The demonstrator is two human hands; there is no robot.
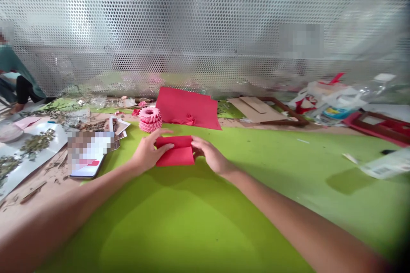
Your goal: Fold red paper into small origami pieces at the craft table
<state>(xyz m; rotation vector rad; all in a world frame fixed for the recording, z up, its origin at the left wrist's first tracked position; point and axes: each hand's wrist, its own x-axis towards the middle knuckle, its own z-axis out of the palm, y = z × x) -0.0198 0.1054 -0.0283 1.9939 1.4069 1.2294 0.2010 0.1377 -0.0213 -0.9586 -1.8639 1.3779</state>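
Between my hands is a small piece of red paper (175, 156) with a crease running across it, its far part tilted up. My left hand (150, 152) grips its left side, thumb lying on the paper and fingers behind. At the right edge, my right hand (209, 155) pinches the paper with its fingertips, partly hidden from view. Just beyond stands a pink ring-shaped stack of folded paper pieces (150, 120). A larger red paper sheet (187, 104) lies behind, with small folded red pieces (189, 120) on it.
A phone (88, 158) lies left, near white paper with dried plant bits (38, 140). Brown cardboard (256, 109), a plastic bag (333, 100) and a red frame (381, 126) are at the back right. A bottle (386, 164) lies right. A perforated metal panel (198, 21) closes the back.
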